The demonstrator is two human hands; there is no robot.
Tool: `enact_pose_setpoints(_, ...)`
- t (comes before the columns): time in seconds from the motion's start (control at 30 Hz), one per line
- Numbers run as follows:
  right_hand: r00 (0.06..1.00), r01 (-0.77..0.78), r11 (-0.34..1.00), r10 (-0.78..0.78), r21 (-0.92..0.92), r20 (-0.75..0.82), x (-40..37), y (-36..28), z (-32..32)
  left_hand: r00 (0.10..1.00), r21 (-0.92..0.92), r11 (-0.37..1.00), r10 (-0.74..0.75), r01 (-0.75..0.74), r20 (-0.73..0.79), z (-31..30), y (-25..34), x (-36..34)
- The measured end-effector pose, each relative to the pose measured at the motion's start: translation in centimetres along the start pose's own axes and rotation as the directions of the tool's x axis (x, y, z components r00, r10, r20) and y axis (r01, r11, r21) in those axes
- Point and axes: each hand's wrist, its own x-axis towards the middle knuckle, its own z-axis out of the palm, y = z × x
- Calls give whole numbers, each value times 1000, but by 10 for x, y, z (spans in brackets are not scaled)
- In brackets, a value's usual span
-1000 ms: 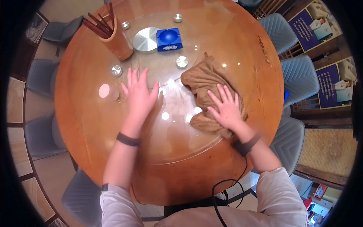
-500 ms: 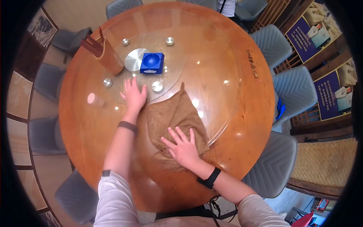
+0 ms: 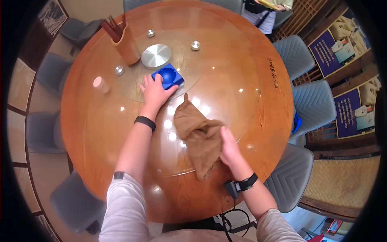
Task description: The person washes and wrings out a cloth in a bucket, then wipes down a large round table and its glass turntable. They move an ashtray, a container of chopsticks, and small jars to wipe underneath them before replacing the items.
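Here's the round wooden table (image 3: pixel 266 121), glossy, a broad clear glass disc (image 3: pixel 177 174) across its middle. Far left stands the tan holder (image 3: pixel 128 50) with its sticks; the pale pink cup (image 3: pixel 100 84) is just nearer, out on the left. A large silver disc (image 3: pixel 156 55) shines toward the far side, small metal caps around it, and the brown cloth (image 3: pixel 195 137) drapes near centre, folds bunched, loop pointing far!

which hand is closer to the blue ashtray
Left. The left hand touches the ashtray on its near side; the right hand is apart from it, lower right, at the cloth.
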Motion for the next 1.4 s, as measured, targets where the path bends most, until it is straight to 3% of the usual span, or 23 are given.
enact_pose_setpoints(0.03, 987, -108, 950, 68, 294, 145, -1, -20, -5, 999, -53, 998, 25, -26, -25, -1, -7, -10)
enact_pose_setpoints(0.07, 948, -258, 796, 100, 548, 301, -5, -35, -3, 997, -60, 998, 9, -4, 81, -14, -18, -27)
enact_pose_setpoints(0.2, 949, -160, 773, -50, 613, 311, 4, -50, 12, 973, -80, 990, 132, -119, 188, -44, -41, -78)
enact_pose_setpoints(0.27, 904, -105, 817, -159, 567, 396, 11, -51, 34, 966, -116, 982, 167, -146, 198, -51, -54, -98)
enact_pose_setpoints(0.3, 916, 83, 957, -183, 278, 357, 20, -44, 47, 964, -146, 983, 143, -112, 223, -57, -57, -107)
enact_pose_setpoints(0.33, 919, 251, 966, -220, -54, 327, 25, -34, 65, 967, -135, 984, 146, -119, 209, -59, -63, -116)
enact_pose_setpoints(0.37, 912, 377, 842, -265, -385, 313, 30, -23, 83, 970, -128, 984, 150, -127, 193, -59, -70, -125)
enact_pose_setpoints(0.43, 730, 661, 595, -370, -457, 575, 37, 3, 141, 976, -135, 984, 142, -120, 163, -62, -75, -139)
enact_pose_setpoints(0.47, 645, 761, 158, -287, -630, 708, 40, 11, 157, 983, -148, 985, 110, -88, 149, -61, -80, -142)
enact_pose_setpoints(0.5, 571, 777, -104, -299, -621, 765, 44, 28, 168, 987, -164, 985, 78, -55, 138, -57, -86, -146)
enact_pose_setpoints(0.6, 584, 633, -247, -470, -734, 662, 41, 57, 194, 998, -211, 978, 24, -11, 62, -49, -96, -147)
enact_pose_setpoints(0.73, 694, 630, -184, -304, -755, 653, 27, 50, 208, 997, -214, 977, 36, -20, 74, -54, -104, -152)
enact_pose_setpoints(0.83, 773, 634, -126, 135, -763, 620, 24, 1, 214, 986, -195, 980, 78, -48, 150, -80, -105, -152)
enact_pose_setpoints(0.93, 572, 690, -288, -345, -664, 744, 36, 36, 208, 983, -246, 969, 54, -9, 176, -81, -104, -152)
enact_pose_setpoints(0.97, 550, 693, -266, -407, -670, 730, 40, 54, 209, 986, -265, 964, 28, 17, 164, -76, -103, -152)
enact_pose_setpoints(1.07, 678, 716, -44, -197, -697, 709, 26, 43, 208, 989, -252, 968, 58, -23, 133, -85, -105, -154)
enact_pose_setpoints(1.1, 694, 720, 87, -103, -688, 713, 28, 34, 200, 987, -232, 972, 80, -46, 139, -92, -109, -158)
enact_pose_setpoints(1.13, 708, 679, 322, -53, -659, 704, 31, 24, 191, 984, -217, 976, 70, -34, 161, -95, -113, -161)
enact_pose_setpoints(1.17, 826, 465, 574, -9, -674, 563, 28, 7, 184, 982, -203, 979, 62, -25, 177, -99, -115, -160)
enact_pose_setpoints(1.2, 880, 264, 829, 3, -493, 476, 28, 0, 173, 980, -192, 981, 53, -16, 193, -102, -117, -160)
enact_pose_setpoints(1.23, 923, 71, 975, 16, -212, 383, 28, -7, 162, 983, -248, 968, 5, 41, 182, -108, -119, -161)
enact_pose_setpoints(1.27, 946, -51, 970, -29, 236, 323, 32, -6, 153, 984, -303, 948, -44, 95, 172, -115, -119, -163)
enact_pose_setpoints(1.4, 880, 272, 951, -185, -145, 438, 20, -1, 166, 988, -571, 807, -112, 153, 106, -136, -112, -176)
